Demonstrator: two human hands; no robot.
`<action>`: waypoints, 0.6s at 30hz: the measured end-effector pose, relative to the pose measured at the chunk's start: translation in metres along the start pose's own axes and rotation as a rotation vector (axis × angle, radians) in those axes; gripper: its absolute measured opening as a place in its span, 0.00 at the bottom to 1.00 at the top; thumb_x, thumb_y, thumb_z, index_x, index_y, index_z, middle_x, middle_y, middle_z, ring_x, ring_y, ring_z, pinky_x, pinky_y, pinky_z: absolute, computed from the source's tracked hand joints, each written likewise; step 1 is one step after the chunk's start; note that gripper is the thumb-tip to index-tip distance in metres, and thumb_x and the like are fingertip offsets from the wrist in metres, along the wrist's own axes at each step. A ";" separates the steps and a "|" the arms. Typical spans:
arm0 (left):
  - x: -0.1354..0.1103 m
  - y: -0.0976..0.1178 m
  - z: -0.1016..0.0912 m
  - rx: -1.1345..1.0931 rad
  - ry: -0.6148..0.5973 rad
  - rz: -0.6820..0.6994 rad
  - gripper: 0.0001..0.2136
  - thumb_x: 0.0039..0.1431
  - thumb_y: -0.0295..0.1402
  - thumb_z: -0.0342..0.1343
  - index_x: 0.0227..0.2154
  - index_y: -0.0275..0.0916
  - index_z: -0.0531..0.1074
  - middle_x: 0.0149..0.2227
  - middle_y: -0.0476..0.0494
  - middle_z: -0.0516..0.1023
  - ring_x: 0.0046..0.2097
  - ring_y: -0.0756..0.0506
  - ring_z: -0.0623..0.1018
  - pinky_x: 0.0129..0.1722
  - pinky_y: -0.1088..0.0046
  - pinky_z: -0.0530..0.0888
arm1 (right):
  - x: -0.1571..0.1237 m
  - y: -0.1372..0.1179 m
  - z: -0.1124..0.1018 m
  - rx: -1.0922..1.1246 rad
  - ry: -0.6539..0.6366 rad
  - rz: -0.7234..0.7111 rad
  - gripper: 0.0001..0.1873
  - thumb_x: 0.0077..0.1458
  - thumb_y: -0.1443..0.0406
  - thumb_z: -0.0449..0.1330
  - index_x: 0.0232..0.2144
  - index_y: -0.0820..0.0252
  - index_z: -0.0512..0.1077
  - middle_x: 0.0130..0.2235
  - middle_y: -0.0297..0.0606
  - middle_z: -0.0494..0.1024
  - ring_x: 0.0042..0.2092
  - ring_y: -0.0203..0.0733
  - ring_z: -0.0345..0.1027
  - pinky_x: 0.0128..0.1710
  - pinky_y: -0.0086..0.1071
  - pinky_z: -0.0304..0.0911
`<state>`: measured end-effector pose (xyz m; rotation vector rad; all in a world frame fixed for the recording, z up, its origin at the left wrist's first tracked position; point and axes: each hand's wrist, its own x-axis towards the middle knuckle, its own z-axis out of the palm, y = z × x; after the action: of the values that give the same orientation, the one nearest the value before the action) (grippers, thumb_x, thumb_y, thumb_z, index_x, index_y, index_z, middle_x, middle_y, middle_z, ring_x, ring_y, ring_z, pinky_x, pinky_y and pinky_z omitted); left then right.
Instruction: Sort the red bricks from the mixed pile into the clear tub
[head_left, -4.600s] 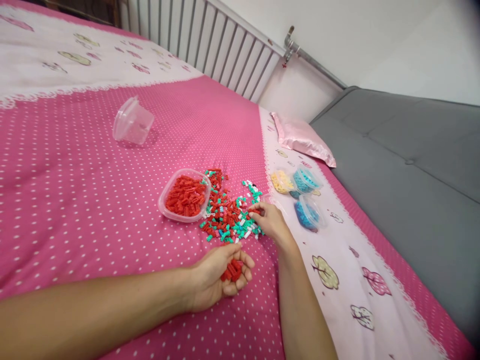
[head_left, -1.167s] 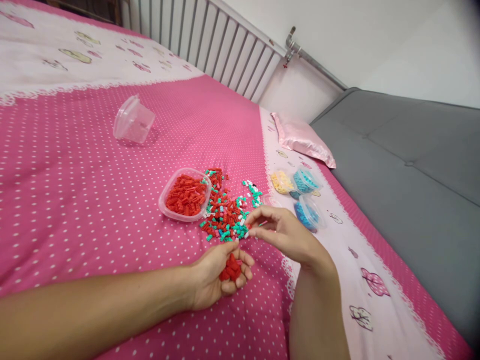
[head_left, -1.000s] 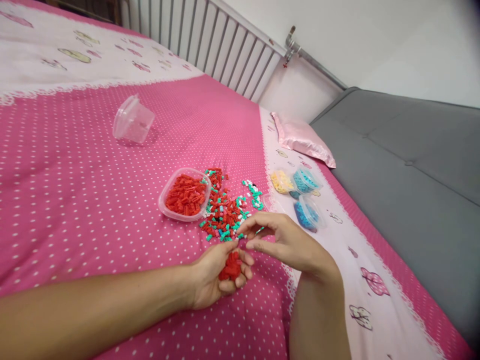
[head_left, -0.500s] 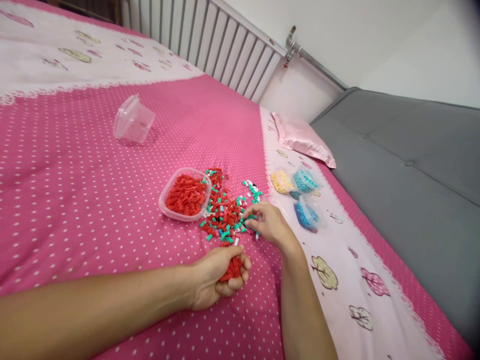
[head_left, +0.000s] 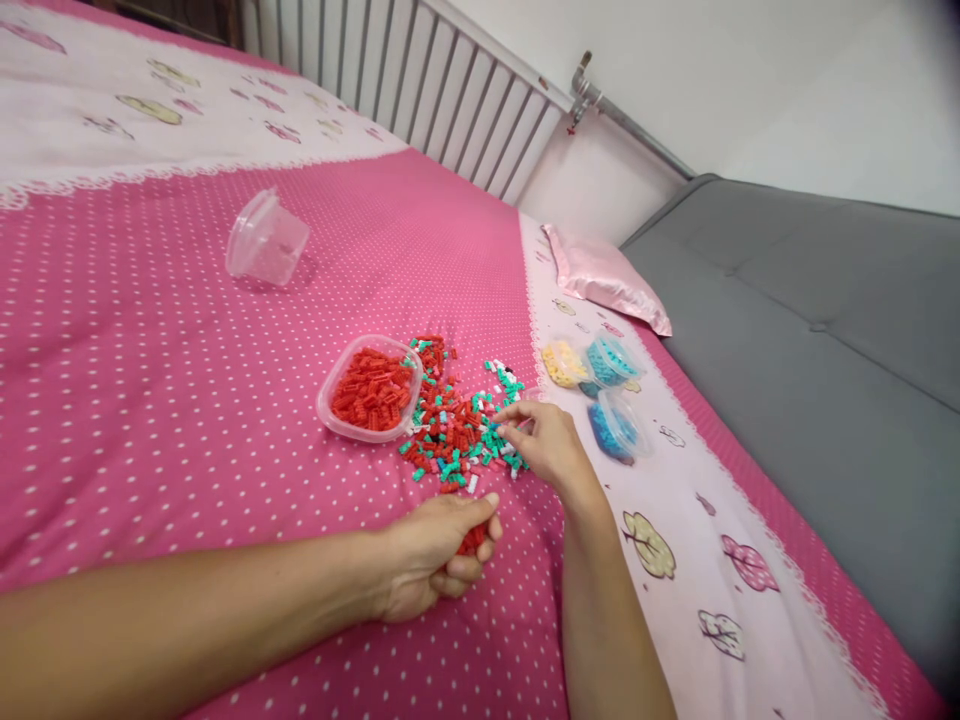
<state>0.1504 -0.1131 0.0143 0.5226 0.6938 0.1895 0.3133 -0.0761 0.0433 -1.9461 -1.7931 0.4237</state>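
My left hand [head_left: 431, 560] is curled, palm partly up, around a clump of red toy bricks [head_left: 472, 540] just in front of a loose pile. That pile of small building bricks [head_left: 454, 430] is mostly red and green, with some white and pink ones. Over its right side, my right hand [head_left: 544, 435] has thumb and forefinger brought together at the bricks; whatever is between the tips is too small to make out. A clear plastic tub [head_left: 324, 410] full of red bricks stands against the pile's left side.
An unfilled clear tub [head_left: 270, 240] lies tipped on the pink dotted bedspread [head_left: 150, 420]. To the right are containers of yellow bricks [head_left: 562, 365], teal bricks [head_left: 609, 360] and blue bricks [head_left: 611, 432]. Farther back lie a pink pillow [head_left: 604, 275] and a grey headboard [head_left: 810, 380].
My right hand has shifted slightly right and up over the pile, uncovering more green bricks. My left hand has closed and turned a little, hiding more of its red bricks.
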 end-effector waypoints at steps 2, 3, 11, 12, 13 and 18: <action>0.001 -0.001 -0.001 -0.006 -0.013 -0.002 0.14 0.59 0.41 0.46 0.24 0.37 0.61 0.15 0.56 0.61 0.12 0.60 0.50 0.14 0.81 0.41 | 0.000 -0.003 0.004 0.042 -0.082 -0.064 0.09 0.45 0.68 0.59 0.30 0.57 0.77 0.26 0.32 0.76 0.25 0.34 0.63 0.30 0.28 0.57; 0.002 -0.002 -0.002 -0.010 -0.019 -0.003 0.14 0.58 0.42 0.46 0.23 0.37 0.61 0.15 0.56 0.60 0.12 0.59 0.50 0.14 0.81 0.41 | 0.001 -0.004 0.006 0.050 -0.113 -0.095 0.08 0.45 0.69 0.60 0.30 0.57 0.77 0.26 0.32 0.76 0.25 0.34 0.63 0.30 0.28 0.57; 0.001 -0.001 -0.003 -0.031 -0.028 -0.028 0.15 0.57 0.43 0.48 0.22 0.38 0.60 0.15 0.56 0.60 0.12 0.60 0.50 0.14 0.81 0.41 | 0.005 0.001 0.015 -0.092 -0.101 -0.115 0.12 0.46 0.70 0.60 0.34 0.55 0.77 0.27 0.33 0.74 0.28 0.36 0.63 0.32 0.30 0.57; 0.002 -0.001 -0.003 -0.034 -0.029 -0.028 0.15 0.57 0.43 0.48 0.22 0.38 0.60 0.15 0.56 0.60 0.12 0.60 0.50 0.14 0.81 0.41 | 0.005 0.002 0.016 -0.103 -0.107 -0.112 0.12 0.45 0.69 0.61 0.35 0.55 0.77 0.27 0.33 0.74 0.28 0.35 0.63 0.32 0.30 0.57; 0.002 -0.001 -0.003 -0.036 -0.031 -0.028 0.15 0.57 0.43 0.47 0.22 0.38 0.60 0.15 0.56 0.60 0.12 0.60 0.50 0.14 0.81 0.41 | 0.005 0.002 0.016 -0.117 -0.110 -0.109 0.11 0.45 0.68 0.61 0.34 0.54 0.77 0.27 0.33 0.74 0.28 0.35 0.63 0.31 0.30 0.57; 0.003 -0.002 -0.004 -0.045 -0.037 -0.029 0.15 0.57 0.43 0.47 0.23 0.38 0.60 0.15 0.56 0.60 0.12 0.60 0.50 0.14 0.82 0.41 | 0.004 -0.001 0.019 -0.188 -0.081 -0.091 0.07 0.43 0.68 0.62 0.29 0.56 0.77 0.28 0.34 0.74 0.30 0.37 0.64 0.32 0.30 0.57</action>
<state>0.1501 -0.1119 0.0091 0.4716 0.6588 0.1679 0.3031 -0.0699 0.0282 -1.9860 -2.0296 0.3173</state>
